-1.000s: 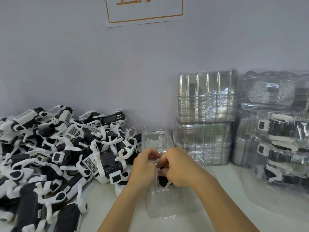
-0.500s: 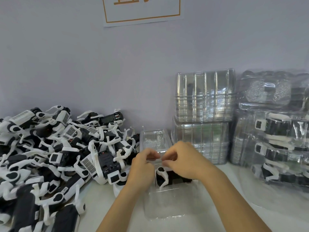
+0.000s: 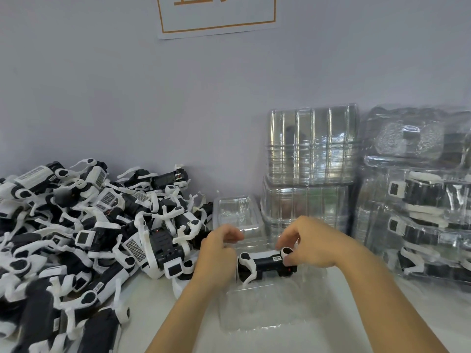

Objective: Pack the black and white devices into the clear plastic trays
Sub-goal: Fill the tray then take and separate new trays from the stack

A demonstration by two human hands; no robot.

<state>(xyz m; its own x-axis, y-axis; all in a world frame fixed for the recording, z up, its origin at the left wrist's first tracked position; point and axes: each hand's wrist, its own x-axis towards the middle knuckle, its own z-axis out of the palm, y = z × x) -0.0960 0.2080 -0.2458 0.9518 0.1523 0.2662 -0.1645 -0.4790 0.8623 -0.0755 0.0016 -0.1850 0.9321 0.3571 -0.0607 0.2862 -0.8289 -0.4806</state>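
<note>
— Between the two hands, head view: device [image 3: 265, 263] lies crosswise at the far end of the clear tray [image 3: 275, 312], long axis left to right.

— Grips?

— Right hand [image 3: 309, 244] pinches the device's right end. Left hand [image 3: 219, 247] sits curled at its left end; whether it holds anything, cannot tell. Right is likely the seating hand.

— Supply?

— Loose pile [image 3: 84, 240] on the bench, left.

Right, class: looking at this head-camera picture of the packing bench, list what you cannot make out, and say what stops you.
- Sign on the wall: cut off by the top edge, so its text is unreadable.
- Device in the open tray: its ends are hidden by the left hand and right hand.
- Barcode labels in the pile of devices: too small to read.
- Packed trays at right: blurred by glare and cut off by the edge.
</note>
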